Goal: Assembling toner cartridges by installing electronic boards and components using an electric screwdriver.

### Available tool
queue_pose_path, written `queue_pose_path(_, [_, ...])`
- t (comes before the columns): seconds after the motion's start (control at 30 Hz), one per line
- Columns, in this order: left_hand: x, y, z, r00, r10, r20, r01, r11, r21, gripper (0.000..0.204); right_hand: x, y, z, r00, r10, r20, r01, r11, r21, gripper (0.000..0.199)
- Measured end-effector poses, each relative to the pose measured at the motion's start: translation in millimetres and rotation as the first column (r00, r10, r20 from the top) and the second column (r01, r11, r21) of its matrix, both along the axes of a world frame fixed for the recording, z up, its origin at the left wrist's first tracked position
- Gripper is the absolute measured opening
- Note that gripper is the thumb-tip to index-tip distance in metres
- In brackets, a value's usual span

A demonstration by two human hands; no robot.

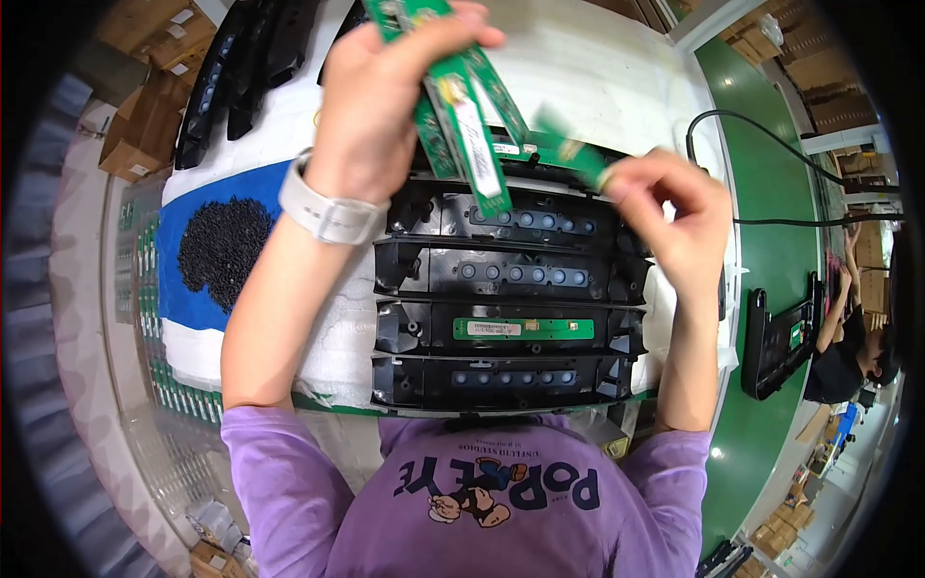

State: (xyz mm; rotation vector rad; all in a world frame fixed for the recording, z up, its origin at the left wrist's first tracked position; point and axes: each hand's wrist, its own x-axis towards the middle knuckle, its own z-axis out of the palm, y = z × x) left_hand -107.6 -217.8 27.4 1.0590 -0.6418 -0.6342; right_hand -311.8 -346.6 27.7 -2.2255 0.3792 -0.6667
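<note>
My left hand [376,101] is closed around several narrow green circuit boards [467,135], fanned out above the far end of a row of black plastic housings [414,272]. To the right, my right hand [682,212] pinches one end of a single green circuit board [573,149], which is smeared by motion. The housings lie side by side in front of me. Some show a row of round bluish buttons [520,273]. One nearer housing has a green board [549,329] lying in it, and another green board shows partly in the farthest housing, behind my hands.
A pile of small black screws or similar pieces [226,246] lies on a blue sheet [183,289] at left. More black housings [207,101] rest at far left. At right, a black cable [790,223] and a black frame [780,337] lie by a green surface. Another person works beyond.
</note>
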Motion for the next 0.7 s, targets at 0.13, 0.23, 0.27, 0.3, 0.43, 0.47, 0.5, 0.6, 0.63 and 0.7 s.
queue_pose_path(0.13, [14, 11, 23, 0.980, 0.137, -0.145, -0.147, 0.987, -0.058, 0.025, 3, 9, -23, 0.974, 0.124, -0.192, -0.161, 0.968, -0.193, 0.006])
queue_pose_path(0.23, [17, 12, 26, 0.979, 0.123, -0.164, -0.136, 0.988, -0.074, 0.028, 10, 11, -34, 0.962, 0.112, -0.248, -0.157, 0.973, -0.170, 0.006])
queue_pose_path(0.27, [12, 10, 27, 0.981, 0.126, -0.150, -0.134, 0.990, -0.050, 0.028, 10, 11, -33, 0.963, 0.109, -0.248, -0.154, 0.973, -0.170, 0.006])
queue_pose_path(0.3, [8, 9, 29, 0.982, 0.131, -0.134, -0.135, 0.991, -0.024, 0.029, 10, 11, -33, 0.961, 0.110, -0.254, -0.161, 0.968, -0.191, 0.006])
queue_pose_path(0.43, [1, 5, 24, 0.992, 0.066, -0.106, -0.062, 0.997, 0.041, 0.024, 8, 15, -34, 0.963, 0.136, -0.230, -0.196, 0.946, -0.257, 0.007])
queue_pose_path(0.47, [3, 5, 20, 0.992, 0.068, -0.105, -0.064, 0.997, 0.043, 0.024, 10, 15, -35, 0.963, 0.139, -0.229, -0.197, 0.946, -0.256, 0.007])
queue_pose_path(0.5, [5, 4, 14, 1.000, 0.017, -0.008, -0.016, 0.998, 0.063, 0.029, 10, 15, -38, 0.961, 0.122, -0.248, -0.197, 0.932, -0.305, 0.006])
queue_pose_path(0.6, [4, 2, 9, 0.996, -0.054, 0.076, 0.046, 0.994, 0.100, 0.034, 14, 16, -42, 0.958, 0.089, -0.271, -0.182, 0.922, -0.341, 0.006])
queue_pose_path(0.63, [2, 1, 9, 0.996, -0.069, 0.064, 0.062, 0.992, 0.109, 0.034, 15, 16, -43, 0.958, 0.074, -0.276, -0.167, 0.929, -0.331, 0.006])
queue_pose_path(0.7, [1, 1, 7, 0.995, -0.092, 0.049, 0.087, 0.992, 0.095, 0.034, 14, 17, -43, 0.959, 0.065, -0.277, -0.161, 0.927, -0.339, 0.006])
